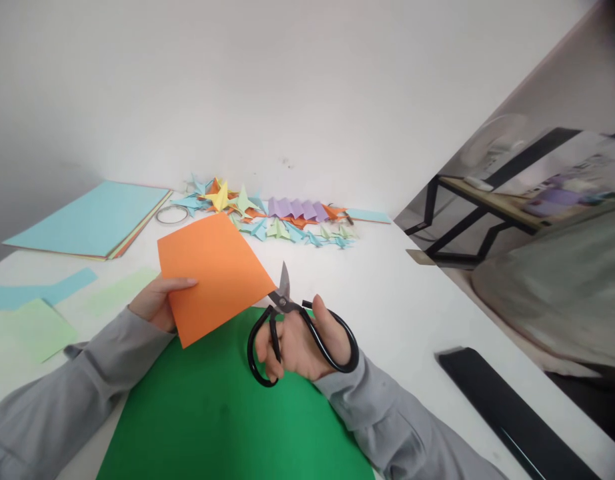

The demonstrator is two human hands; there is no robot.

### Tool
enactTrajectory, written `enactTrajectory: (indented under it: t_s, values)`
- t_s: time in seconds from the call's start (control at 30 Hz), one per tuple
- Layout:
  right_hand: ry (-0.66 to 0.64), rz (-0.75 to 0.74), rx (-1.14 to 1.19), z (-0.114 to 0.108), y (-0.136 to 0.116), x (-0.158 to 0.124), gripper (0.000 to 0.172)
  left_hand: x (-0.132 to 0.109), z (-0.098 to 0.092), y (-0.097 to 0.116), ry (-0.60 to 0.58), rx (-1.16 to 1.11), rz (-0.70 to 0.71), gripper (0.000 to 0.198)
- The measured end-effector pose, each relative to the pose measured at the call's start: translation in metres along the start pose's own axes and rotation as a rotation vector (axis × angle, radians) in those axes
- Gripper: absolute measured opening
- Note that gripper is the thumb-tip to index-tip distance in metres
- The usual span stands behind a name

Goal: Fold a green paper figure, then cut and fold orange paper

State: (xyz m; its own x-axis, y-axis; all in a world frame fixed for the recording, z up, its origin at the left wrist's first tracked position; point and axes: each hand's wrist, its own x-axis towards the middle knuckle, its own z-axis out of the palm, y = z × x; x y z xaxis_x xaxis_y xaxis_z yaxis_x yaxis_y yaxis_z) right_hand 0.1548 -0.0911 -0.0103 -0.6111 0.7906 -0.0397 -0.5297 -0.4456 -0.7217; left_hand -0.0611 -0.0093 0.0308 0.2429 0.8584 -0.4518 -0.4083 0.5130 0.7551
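My left hand [160, 300] is closed on the left edge of an orange paper sheet [212, 277], its thumb on top and the other fingers underneath. The sheet is held up, tilted, above a green sheet [227, 407]. Black-handled scissors [283, 303] are in my right hand [305, 343], with the thumb through one loop and fingers through the other. Their blades are spread apart, and the sheet's right corner reaches the lower blade near the pivot. Whether that corner lies between the blades, I cannot tell.
Folded paper stars [220, 197] and a pleated purple paper [297, 209] lie along the wall. A stack of coloured sheets [87, 217], a wire ring [171, 214] and green and blue offcuts [42, 327] are on the left. A long black object [507, 413] lies at right.
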Motion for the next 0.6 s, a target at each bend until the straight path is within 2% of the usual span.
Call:
enactTrajectory:
  t_s: [0.07,0.17,0.3,0.43,0.6]
  values:
    - [-0.012,0.014,-0.065,0.0,0.0,0.0,0.092,0.0,-0.001,0.002,0.006,-0.007,-0.04,0.05]
    - [-0.028,0.03,-0.146,0.0,-0.001,0.001,0.092,0.001,-0.003,0.006,0.004,-0.093,-0.026,0.042]
    - [-0.07,-0.02,-0.188,0.003,-0.003,0.002,0.079,0.001,-0.003,0.004,0.005,-0.1,-0.023,0.04]
    - [-0.06,-0.065,-0.169,0.002,-0.002,0.002,0.07,0.002,-0.002,-0.002,-0.011,0.009,-0.027,0.045]
    - [-0.084,-0.027,-0.109,-0.003,0.0,0.001,0.078,0.006,-0.003,-0.005,-0.037,0.027,0.118,0.056]
